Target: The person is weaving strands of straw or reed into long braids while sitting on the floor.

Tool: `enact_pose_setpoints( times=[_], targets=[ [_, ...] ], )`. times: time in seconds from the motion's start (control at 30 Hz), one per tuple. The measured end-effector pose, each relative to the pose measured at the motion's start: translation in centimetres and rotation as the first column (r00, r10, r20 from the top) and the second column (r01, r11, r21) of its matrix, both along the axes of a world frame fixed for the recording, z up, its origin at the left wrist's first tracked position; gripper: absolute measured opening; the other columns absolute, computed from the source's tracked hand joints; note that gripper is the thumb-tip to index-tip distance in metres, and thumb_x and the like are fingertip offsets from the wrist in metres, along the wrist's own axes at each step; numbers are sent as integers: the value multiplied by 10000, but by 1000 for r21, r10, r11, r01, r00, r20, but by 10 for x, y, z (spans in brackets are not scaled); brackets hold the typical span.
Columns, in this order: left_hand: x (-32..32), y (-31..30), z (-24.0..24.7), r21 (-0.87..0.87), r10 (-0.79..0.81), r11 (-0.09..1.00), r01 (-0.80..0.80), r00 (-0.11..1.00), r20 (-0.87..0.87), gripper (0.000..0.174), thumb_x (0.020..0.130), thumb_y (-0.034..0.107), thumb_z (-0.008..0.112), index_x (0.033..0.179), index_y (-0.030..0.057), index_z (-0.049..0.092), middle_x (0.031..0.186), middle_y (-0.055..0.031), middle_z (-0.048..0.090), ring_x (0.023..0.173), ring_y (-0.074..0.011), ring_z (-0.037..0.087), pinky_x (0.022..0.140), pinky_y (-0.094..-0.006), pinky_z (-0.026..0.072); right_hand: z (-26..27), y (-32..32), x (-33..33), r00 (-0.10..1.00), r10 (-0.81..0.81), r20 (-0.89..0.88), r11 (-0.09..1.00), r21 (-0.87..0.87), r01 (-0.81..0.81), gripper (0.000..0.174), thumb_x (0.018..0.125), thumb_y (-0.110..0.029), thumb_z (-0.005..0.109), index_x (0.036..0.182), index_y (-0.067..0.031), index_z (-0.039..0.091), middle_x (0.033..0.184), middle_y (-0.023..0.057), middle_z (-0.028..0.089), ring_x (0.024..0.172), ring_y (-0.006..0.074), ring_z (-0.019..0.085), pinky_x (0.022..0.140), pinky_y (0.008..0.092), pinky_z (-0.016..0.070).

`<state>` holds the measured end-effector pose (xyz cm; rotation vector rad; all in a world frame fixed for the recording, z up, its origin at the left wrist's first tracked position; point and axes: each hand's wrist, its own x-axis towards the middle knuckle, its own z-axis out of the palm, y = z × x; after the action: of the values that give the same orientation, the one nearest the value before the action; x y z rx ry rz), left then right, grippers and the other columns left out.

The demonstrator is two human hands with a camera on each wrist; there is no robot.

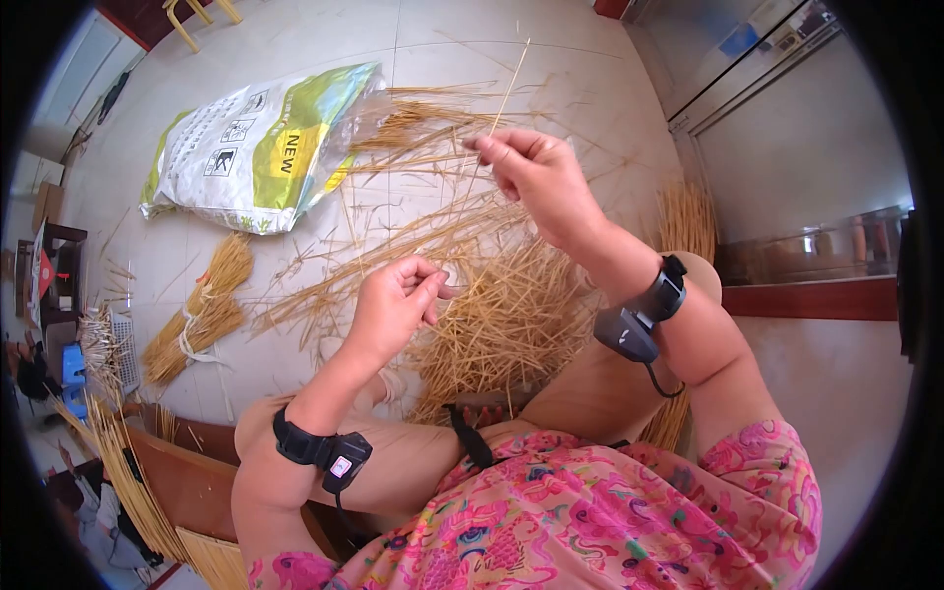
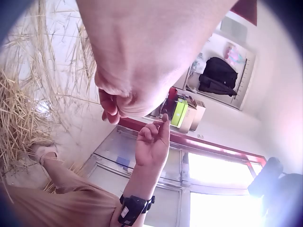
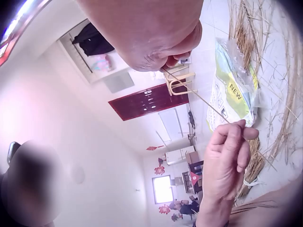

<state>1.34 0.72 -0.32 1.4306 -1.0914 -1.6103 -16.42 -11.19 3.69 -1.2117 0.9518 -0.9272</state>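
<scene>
My right hand (image 1: pixel 546 187) is raised over the floor and pinches a thin straw stalk (image 1: pixel 509 93) between thumb and fingers. Its upper part sticks up past the fingertips. In the right wrist view the same stalk (image 3: pixel 199 97) runs slanting from the right hand to the left hand (image 3: pixel 225 163), whose thumb and fingertips pinch it lower down. From the head, the left hand (image 1: pixel 393 300) is seen lower and to the left, beside a heap of loose cut straw (image 1: pixel 511 324) between the legs. The left fingertips are hidden in the left wrist view.
A white and green sack (image 1: pixel 221 147) lies at the upper left, with straw (image 1: pixel 423 118) spilling from its mouth. Tied straw bundles lie at the left (image 1: pixel 202 305) and stand at the right (image 1: pixel 685 218). Loose stalks litter the tiles. A brown wooden box (image 1: pixel 182 482) stands lower left.
</scene>
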Motion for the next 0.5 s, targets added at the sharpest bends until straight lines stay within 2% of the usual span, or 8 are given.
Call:
enact_pose_setpoints(
  times=[0.03,0.1,0.2,0.3,0.4,0.5],
  targets=[
    [1,0,-3,-24,4,1000,-3,999,40,121,885,102,563,917,-14,562,729,-54,639,501,-40,498,449,-176,401,0,-2,-1,997,-50,54,999,-15,51,188,873,-189,612,891,-10,667,619,-56,502,542,15,392,465,182,325],
    [1,0,-6,-71,22,997,-14,993,118,132,880,94,569,941,-24,564,738,-53,640,503,-40,495,459,-180,406,1,-1,-2,999,-23,41,999,-21,24,188,874,-180,610,916,-5,663,638,-47,527,550,19,422,473,176,340],
    [-4,-3,3,-150,143,980,-133,988,56,160,880,90,570,977,-38,568,762,-65,644,501,-40,485,472,-184,411,-3,10,1,998,53,-36,998,-21,-54,194,868,-181,618,937,-8,672,675,-33,575,576,22,456,496,175,373],
    [-4,-6,11,-198,175,961,-193,979,-105,156,887,103,566,985,-18,577,824,-74,655,517,-28,469,459,-160,378,1,24,7,980,173,-93,985,-2,-174,194,860,-178,629,952,-15,681,728,-14,622,607,30,489,529,180,413],
    [0,-7,14,-214,124,967,-141,988,-88,153,892,96,559,984,-25,576,812,-93,657,502,-26,461,460,-162,384,1,27,9,953,267,-142,962,-15,-272,209,849,-168,643,977,-5,674,777,10,644,633,42,518,557,192,445],
    [1,-7,11,-225,142,963,-150,988,-53,146,895,94,554,976,-25,575,795,-99,657,492,-26,456,459,-160,384,9,24,10,976,103,-191,985,-114,-126,226,852,-155,636,999,17,648,781,20,641,634,44,533,546,189,441]
  ],
)
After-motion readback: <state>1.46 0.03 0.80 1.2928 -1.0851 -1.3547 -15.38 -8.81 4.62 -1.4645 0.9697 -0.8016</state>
